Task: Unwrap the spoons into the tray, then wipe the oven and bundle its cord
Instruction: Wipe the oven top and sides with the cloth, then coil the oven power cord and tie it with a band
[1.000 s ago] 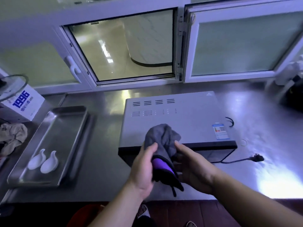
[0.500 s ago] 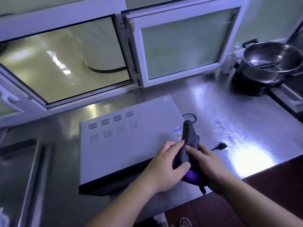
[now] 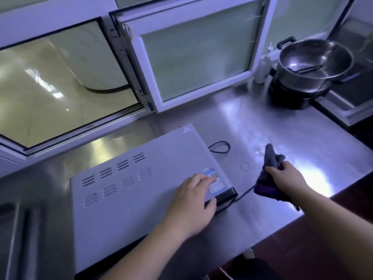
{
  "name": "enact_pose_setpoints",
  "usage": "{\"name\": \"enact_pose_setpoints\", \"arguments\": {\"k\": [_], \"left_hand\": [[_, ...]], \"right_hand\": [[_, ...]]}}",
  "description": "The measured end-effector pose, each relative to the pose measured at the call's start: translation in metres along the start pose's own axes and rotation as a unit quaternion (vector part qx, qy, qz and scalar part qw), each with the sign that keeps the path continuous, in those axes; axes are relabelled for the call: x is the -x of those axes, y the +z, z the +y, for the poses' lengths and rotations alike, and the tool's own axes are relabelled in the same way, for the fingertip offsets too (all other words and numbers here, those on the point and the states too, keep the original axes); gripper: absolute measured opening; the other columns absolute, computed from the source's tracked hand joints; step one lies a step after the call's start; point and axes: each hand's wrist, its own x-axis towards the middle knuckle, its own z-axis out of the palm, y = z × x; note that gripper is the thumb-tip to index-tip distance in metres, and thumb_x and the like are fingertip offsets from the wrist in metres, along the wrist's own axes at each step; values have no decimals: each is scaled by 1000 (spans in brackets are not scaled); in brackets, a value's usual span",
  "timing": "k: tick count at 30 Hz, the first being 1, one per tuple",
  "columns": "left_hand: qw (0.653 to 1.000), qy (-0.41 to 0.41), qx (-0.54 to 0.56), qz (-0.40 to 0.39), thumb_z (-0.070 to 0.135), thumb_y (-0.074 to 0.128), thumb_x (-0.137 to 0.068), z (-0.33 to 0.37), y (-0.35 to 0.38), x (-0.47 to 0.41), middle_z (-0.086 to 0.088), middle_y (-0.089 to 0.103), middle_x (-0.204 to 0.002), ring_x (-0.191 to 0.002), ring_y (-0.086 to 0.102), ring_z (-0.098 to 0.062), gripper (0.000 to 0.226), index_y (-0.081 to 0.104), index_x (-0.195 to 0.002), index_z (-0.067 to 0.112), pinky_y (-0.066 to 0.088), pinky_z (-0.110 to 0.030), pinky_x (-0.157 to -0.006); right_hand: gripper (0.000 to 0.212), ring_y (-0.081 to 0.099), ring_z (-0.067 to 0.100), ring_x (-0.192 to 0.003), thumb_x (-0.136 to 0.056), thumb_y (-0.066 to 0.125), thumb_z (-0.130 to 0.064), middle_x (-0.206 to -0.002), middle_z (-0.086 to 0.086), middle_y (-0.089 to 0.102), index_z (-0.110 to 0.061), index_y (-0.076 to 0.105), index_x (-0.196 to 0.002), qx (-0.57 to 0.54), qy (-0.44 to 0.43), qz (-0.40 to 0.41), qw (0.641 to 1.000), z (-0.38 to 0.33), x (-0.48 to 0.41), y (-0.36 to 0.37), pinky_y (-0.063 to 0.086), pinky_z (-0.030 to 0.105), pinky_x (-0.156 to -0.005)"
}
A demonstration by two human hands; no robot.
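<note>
Resting flat on the oven top by its near right corner, the left hand has its fingers straight and slightly spread, thumb at the dark front edge, holding nothing. The oven sits on the steel counter, close to the near edge. Risk: a hard push or wipe could skid it on the slick steel toward that edge. A sliver of the tray shows at near left; the spoons are out of view. Just right of the oven, the right hand has its fingers curled round a grey and purple cloth, bunched up with the ends hanging loose. The cord runs out from under the oven corner and passes below that hand; its plug end is hidden. Risk: the loose cloth tail or the wrist snags the cord and yanks it. A rubber band lies on the counter between oven and cloth, and a careless sweep would probably flick it off, leaving nothing to tie the bundle. Farther back, a second bend of the cord loops out beside the oven's far right corner and could kink if pulled tight. At far right is a steel pot, well apart and not a worry. The windows are behind.
</note>
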Motion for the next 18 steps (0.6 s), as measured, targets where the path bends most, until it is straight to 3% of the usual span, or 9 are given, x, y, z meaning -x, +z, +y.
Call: {"name": "enact_pose_setpoints", "arguments": {"k": [3, 6, 11, 15, 18], "left_hand": [[1000, -11, 3, 12, 33, 54, -96, 11, 7, -19, 16, 47, -140, -133, 43, -8, 49, 51, -145, 31, 36, -29, -115], [999, -22, -3, 29, 34, 53, -95, 34, 17, -43, 19, 46, -139, -131, 42, -5, 48, 52, -144, 32, 37, -28, -112], [999, -10, -27, 30, 34, 55, -95, 86, 44, -91, 13, 53, -133, -128, 47, -9, 46, 57, -140, 29, 37, -26, -112], [999, -29, -32, -16, 35, 51, -96, 114, 77, -121, 14, 51, -138, -130, 44, -10, 46, 52, -143, 32, 32, -25, -113], [994, -69, -42, -78, 35, 49, -97, 124, 102, -134, 10, 51, -141, -134, 43, -15, 48, 49, -145, 32, 33, -30, -115]], "right_hand": [[29, 63, 26, -84, -91, 57, -38, -92, 2, 66, -20, 52, -114, 96, -17, -12, 995, 18, -41, -9, 51, 40, -76], [20, 61, 22, -83, -92, 55, -32, -93, 2, 69, -16, 55, -105, 133, -27, -27, 990, 35, -81, -21, 47, 40, -79], [43, 54, 30, -82, -94, 61, -42, -97, 12, 60, -11, 54, -123, 192, -6, -27, 981, 61, -133, -41, 47, 41, -74], [42, 54, 29, -83, -95, 58, -39, -104, 15, 64, -11, 53, -126, 213, -2, -37, 976, 78, -164, -58, 50, 44, -80], [42, 65, 24, -79, -86, 48, -50, -91, -1, 71, -28, 54, -121, 210, 20, -72, 975, 90, -180, -71, 54, 40, -83]]}}
